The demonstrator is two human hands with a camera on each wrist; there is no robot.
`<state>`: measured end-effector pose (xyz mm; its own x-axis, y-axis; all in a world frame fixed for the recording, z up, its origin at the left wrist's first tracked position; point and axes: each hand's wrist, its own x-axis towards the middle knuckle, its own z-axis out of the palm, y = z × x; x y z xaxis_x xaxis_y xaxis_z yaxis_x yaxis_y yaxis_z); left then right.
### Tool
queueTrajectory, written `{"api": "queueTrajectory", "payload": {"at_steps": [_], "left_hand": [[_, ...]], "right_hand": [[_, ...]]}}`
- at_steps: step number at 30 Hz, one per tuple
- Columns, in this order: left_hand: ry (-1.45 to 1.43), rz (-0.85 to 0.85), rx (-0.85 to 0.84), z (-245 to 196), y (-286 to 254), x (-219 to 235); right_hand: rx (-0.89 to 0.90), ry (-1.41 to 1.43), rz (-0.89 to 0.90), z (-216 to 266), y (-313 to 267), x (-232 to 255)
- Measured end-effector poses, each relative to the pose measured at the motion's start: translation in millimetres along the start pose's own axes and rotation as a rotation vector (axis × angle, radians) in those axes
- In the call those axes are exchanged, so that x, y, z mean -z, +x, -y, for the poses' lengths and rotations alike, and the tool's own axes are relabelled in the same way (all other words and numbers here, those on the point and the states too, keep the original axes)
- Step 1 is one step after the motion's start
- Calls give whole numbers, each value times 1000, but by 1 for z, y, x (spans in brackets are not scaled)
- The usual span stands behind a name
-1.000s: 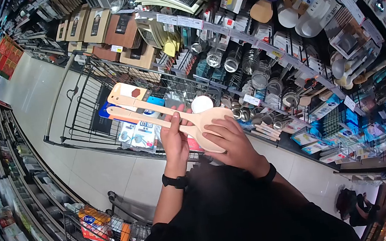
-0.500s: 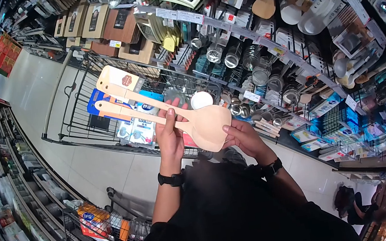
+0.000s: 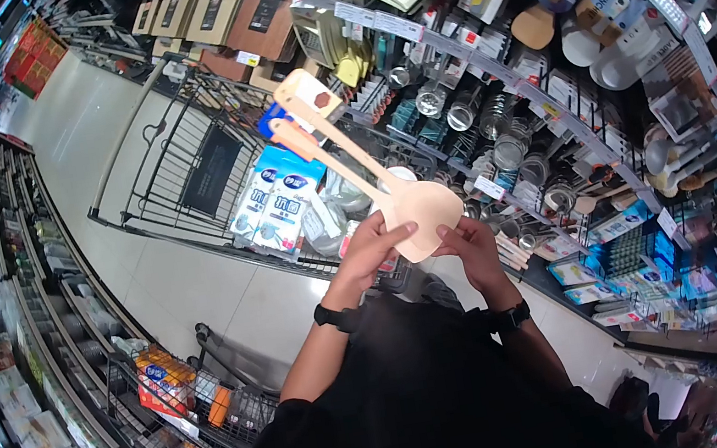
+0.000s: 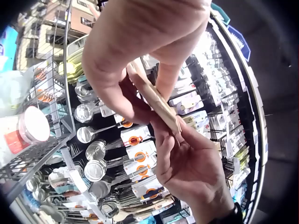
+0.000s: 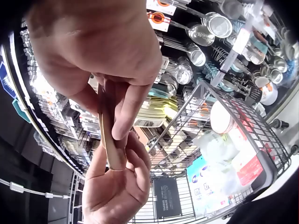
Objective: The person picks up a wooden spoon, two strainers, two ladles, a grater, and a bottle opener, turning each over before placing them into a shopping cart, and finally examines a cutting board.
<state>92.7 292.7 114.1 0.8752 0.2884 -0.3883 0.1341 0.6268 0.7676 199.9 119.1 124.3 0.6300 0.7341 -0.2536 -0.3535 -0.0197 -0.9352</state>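
— What's that person holding up over there by the cart?

— A pair of wooden spatulas (image 3: pixel 391 191), still joined by a card label at the handle ends. The broad blades sit low, right at the hands, and the handles slant up and away towards the shelves.

— Both hands on them?

— Yes. The left hand (image 3: pixel 376 245) has its grip pinching the blade from one side, thumb across the flat face. The right hand (image 3: pixel 473 248) pinches the opposite edge, fingers curled behind it. From the wrist views you see the blades edge-on (image 4: pixel 156 100), squeezed between thumbs and fingers of both hands (image 5: pixel 110 126).

— And where are they, relative to the cart?

— Held in the air above the near end of the shopping cart (image 3: pixel 184 171), which has blue-and-white packs (image 3: pixel 276 199) and a white-lidded tub (image 3: pixel 395 178) in it. Behind are racks of hanging ladles and strainers (image 3: pixel 495 148).
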Motion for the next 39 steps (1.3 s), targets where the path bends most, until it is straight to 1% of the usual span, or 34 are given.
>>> {"api": "queueTrajectory", "payload": {"at_steps": [1,2,3,5,6,8,9,11,13,15,17,18,19,20,21,23,24,25,27,28,29,30,31,32,33,35,36,37,39], "left_hand": [[63,73,35,2,0,-1],[-35,71,22,5,0,-2],[-36,67,23,10,3,3],[-104,115,92,25,13,19],[-103,114,93,26,14,22],[-196,49,135,28,14,29],[-194,47,140,29,15,34],[-238,-33,88,29,19,47],[-246,-34,113,27,19,70],[-142,-154,163,43,33,113],[-77,-188,202,48,42,151],[-76,-270,208,42,44,158],[-95,-312,219,50,58,185],[-118,-302,244,49,68,201],[-141,-290,268,47,79,215],[-153,-210,275,47,105,247],[-157,-237,307,46,117,258],[-138,-209,236,49,133,267],[-159,-360,158,61,152,275],[-190,-344,101,65,158,278],[-189,-336,110,72,164,278],[-249,-403,133,70,159,262],[-310,-474,154,76,157,256],[-244,-464,160,82,155,249],[-240,-463,167,86,151,247],[286,-447,308,92,142,245],[468,-415,284,94,136,244],[472,-415,287,96,127,239],[1114,-324,-178,105,105,215]], "right_hand": [[1,-17,-10,3,-1,-2],[2,-33,-24,4,-2,-4],[0,-32,-21,3,-1,-4],[-44,-158,6,1,1,-4],[-45,-156,5,3,2,-5],[-147,-155,102,6,2,-8],[-150,-150,100,5,2,-7],[-228,-196,166,3,1,1],[-247,-194,150,-4,-1,14],[-230,-247,121,-8,-7,29],[-235,-237,84,-15,-15,45],[-256,-220,36,-17,-19,53],[-278,-205,-12,-20,-24,61],[-309,-173,-64,-25,-29,68],[-312,-167,-74,-30,-33,75],[-351,-129,-137,-39,-42,88],[-360,-119,-148,-43,-46,93],[-363,-116,-159,-45,-48,95],[-369,-140,-182,-52,-56,100],[-372,-138,-195,-58,-59,105],[-402,-142,-209,-65,-62,110],[-433,-145,-221,-70,-65,114],[-435,-143,-228,-71,-69,117],[-444,-148,-238,-73,-74,119],[-453,-151,-247,-76,-77,120],[-463,-152,-257,-80,-83,125],[-469,-159,-259,-83,-86,127],[-471,-154,-260,-87,-87,129],[-499,-169,-279,-91,-88,130]]}}
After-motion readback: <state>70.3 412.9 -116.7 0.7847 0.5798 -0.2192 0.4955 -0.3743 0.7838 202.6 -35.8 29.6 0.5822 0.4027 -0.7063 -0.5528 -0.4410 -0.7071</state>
